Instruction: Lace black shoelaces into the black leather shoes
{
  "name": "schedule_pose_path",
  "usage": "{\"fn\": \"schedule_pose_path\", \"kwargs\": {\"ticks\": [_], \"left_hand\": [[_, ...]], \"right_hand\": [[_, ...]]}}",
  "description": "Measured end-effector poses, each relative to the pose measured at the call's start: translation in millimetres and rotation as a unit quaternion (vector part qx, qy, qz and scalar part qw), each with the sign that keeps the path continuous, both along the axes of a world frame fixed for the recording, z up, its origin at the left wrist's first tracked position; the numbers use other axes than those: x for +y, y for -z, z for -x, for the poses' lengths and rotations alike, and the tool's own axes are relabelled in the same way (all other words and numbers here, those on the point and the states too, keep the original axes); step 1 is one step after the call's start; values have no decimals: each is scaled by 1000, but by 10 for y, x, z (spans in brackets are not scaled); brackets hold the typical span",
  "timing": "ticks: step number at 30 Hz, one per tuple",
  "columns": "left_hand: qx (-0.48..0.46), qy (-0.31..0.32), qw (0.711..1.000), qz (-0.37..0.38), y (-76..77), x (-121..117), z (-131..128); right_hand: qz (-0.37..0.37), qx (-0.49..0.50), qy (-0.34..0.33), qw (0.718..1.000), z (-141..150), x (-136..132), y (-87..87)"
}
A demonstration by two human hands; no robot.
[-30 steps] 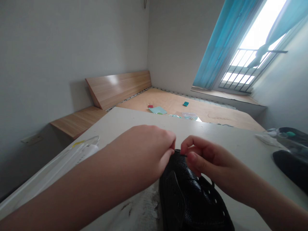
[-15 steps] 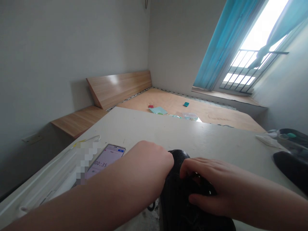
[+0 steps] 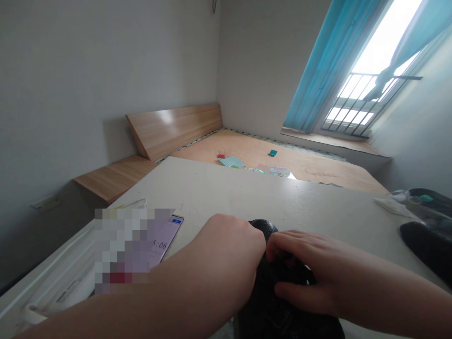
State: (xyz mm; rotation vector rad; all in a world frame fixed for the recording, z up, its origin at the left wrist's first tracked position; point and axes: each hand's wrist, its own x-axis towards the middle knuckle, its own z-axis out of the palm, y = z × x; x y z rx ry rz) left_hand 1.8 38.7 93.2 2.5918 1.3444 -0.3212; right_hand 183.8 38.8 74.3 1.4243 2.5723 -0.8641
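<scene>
A black leather shoe (image 3: 289,310) stands at the near edge of the white table (image 3: 219,183), with its rounded, grained end pointing away from me. My right hand (image 3: 300,259) curls over its right side, fingers on top and thumb lower down, gripping it. My left hand (image 3: 236,249) is closed in a fist against the shoe's left side. Its fingers are turned away, so whatever they hold is hidden. Left of my left forearm lies a phone (image 3: 167,242) with a lit timer screen, partly masked by pixelation.
Clear plastic packaging (image 3: 67,273) covers the table's left side. Another dark, rounded object (image 3: 423,245) and a transparent bag (image 3: 429,207) lie at the right edge. Beyond the table is a tan bed (image 3: 247,141) with small items, including a teal piece (image 3: 273,153).
My left fist has shifted slightly right, over the shoe and closer to my right hand. The right hand stays almost in place.
</scene>
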Motion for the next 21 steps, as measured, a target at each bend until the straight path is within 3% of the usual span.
{"fn": "schedule_pose_path", "kwargs": {"ticks": [9,21], "left_hand": [[47,21,999,10,-30,-6,-6],[10,27,999,-24,38,8,-30]], "right_hand": [[1,-2,-1,1000,17,-15,-22],[-13,2,1,1000,21,-5,-11]]}}
